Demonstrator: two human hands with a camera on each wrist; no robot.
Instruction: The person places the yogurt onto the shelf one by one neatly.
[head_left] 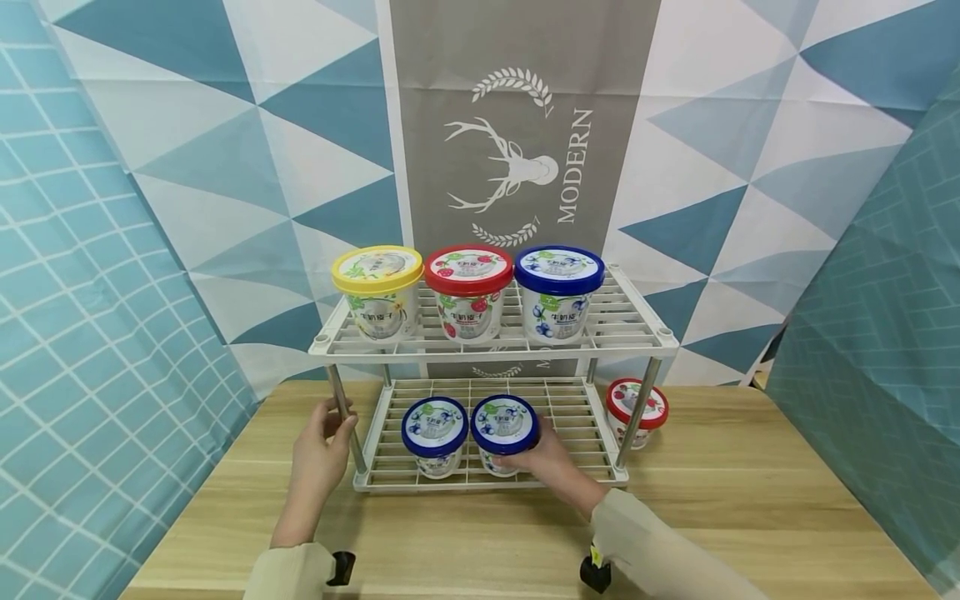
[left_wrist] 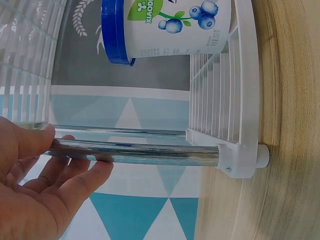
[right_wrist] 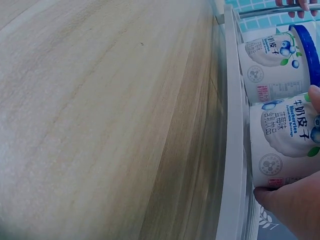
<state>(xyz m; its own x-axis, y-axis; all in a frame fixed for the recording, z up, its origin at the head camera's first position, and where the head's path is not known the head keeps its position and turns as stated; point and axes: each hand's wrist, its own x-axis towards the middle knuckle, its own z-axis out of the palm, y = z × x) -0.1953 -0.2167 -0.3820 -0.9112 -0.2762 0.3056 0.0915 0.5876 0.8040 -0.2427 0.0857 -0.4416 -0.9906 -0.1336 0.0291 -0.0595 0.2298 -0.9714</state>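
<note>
A white two-tier rack [head_left: 491,485] with metal posts stands on a wooden table. My left hand [head_left: 322,446] holds its front left post [left_wrist: 140,152], thumb on one side and fingertips on the other in the left wrist view. On the lower tier my right hand [head_left: 551,461] grips the right-hand blue-lidded blueberry tub [head_left: 505,423] from its right side. Another blue-lidded blueberry tub [head_left: 435,429] stands close by on its left; in the right wrist view the two tubs look to be touching. My right fingers behind the gripped tub are hidden.
The upper tier bears a yellow-lidded tub [head_left: 378,292], a red-lidded tub [head_left: 469,292] and a blue-lidded tub [head_left: 558,292]. Another red-lidded tub [head_left: 637,408] is on the table [head_left: 735,500], right of the rack. A patterned cloth [head_left: 517,50] hangs behind.
</note>
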